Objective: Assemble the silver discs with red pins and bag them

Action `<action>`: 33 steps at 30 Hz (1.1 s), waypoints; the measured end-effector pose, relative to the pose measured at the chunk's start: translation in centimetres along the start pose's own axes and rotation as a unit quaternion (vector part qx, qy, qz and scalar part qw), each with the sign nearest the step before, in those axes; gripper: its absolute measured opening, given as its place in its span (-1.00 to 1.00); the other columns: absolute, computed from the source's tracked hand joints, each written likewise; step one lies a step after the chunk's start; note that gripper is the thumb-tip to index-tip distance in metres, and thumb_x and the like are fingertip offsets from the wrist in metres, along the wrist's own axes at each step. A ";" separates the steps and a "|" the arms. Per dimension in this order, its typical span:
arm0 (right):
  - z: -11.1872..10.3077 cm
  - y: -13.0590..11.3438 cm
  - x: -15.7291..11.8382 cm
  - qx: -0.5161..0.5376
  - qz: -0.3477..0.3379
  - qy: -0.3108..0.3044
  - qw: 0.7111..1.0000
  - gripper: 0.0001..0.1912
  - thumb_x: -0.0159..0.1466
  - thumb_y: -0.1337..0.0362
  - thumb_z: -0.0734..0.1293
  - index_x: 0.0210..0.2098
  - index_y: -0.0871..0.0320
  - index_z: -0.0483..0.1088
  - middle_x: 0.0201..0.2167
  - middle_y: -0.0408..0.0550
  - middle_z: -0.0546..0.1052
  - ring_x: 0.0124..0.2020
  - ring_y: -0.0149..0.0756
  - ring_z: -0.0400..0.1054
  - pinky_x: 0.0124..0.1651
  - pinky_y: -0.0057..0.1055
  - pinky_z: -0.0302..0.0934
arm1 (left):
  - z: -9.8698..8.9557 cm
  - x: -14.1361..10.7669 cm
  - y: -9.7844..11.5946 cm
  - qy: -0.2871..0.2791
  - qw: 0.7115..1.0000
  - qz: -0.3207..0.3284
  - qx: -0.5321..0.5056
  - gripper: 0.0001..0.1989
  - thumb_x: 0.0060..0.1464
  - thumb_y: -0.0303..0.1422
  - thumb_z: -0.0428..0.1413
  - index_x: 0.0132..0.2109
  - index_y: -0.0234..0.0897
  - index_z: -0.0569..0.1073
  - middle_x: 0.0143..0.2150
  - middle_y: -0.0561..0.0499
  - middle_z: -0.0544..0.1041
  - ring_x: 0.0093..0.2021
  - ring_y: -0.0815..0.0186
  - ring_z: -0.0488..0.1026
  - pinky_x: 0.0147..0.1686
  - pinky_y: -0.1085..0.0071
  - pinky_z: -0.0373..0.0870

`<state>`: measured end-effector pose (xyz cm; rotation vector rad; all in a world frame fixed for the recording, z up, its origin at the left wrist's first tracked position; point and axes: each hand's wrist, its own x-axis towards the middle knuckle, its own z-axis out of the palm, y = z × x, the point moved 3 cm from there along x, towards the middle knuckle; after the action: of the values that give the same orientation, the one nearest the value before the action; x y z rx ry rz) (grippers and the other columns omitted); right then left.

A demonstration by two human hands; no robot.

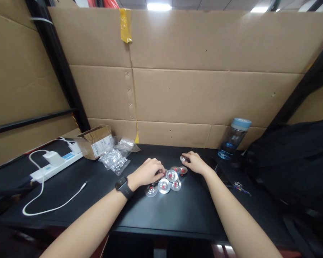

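A loose cluster of shiny, see-through round discs with red centres (164, 186) lies on the black table (174, 215). They look like small suction cups, though I cannot be sure. My left hand (148, 172), with a dark watch on its wrist, reaches over the cluster's left side. Its fingers are curled and pinch one of the discs, mostly hidden beneath them. Behind and to the right of the cluster, my right hand (196, 163) has thumb and fingertips closed on a single disc (182, 158), apart from the others.
An opened cardboard box (95, 143) and crumpled clear plastic bags (115, 161) lie back left, beside a white power strip (57, 166) and cable. At right stand a blue-lidded bottle (234, 139) and a black bag (293, 165). Cardboard panels (174, 93) wall the back.
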<state>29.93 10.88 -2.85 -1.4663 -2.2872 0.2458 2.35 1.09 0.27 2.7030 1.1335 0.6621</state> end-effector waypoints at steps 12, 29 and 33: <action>-2.2 -5.9 -1.1 0.086 -0.084 0.080 0.990 -0.61 0.29 0.24 0.41 0.11 0.08 0.47 0.04 0.05 0.48 0.08 -0.14 0.41 0.19 -0.16 0.29 | -0.5 0.0 -1.1 0.083 0.994 -0.042 -0.059 -0.90 0.34 -0.42 0.01 -0.15 -0.17 0.41 -0.23 0.05 0.56 -0.25 0.27 0.50 -0.11 0.33 0.32; -1.2 -13.8 -2.9 0.165 -0.206 0.120 0.957 -0.54 0.18 0.35 0.41 0.09 0.06 0.46 -0.05 -0.05 0.61 -0.10 -0.23 0.52 -0.06 -0.34 0.43 | -1.5 -0.1 -1.5 0.142 0.980 -0.091 -0.103 -0.73 0.47 -0.22 -0.18 -0.16 -0.18 0.33 -0.31 0.04 0.54 -0.32 0.28 0.51 -0.24 0.39 0.37; -1.8 -10.0 -1.7 0.148 -0.132 0.150 0.969 -0.52 0.20 0.31 0.39 0.13 0.09 0.44 -0.07 0.00 0.62 -0.18 -0.23 0.53 -0.12 -0.32 0.41 | -2.6 -0.7 -4.7 0.169 0.973 -0.155 -0.027 -0.73 0.46 -0.22 -0.18 -0.13 -0.18 0.35 -0.24 -0.02 0.54 -0.18 0.18 0.51 -0.08 0.26 0.33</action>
<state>23.08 4.89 1.98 -0.9670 -2.0645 0.2537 -2.25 3.78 1.05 2.3459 1.5455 1.1039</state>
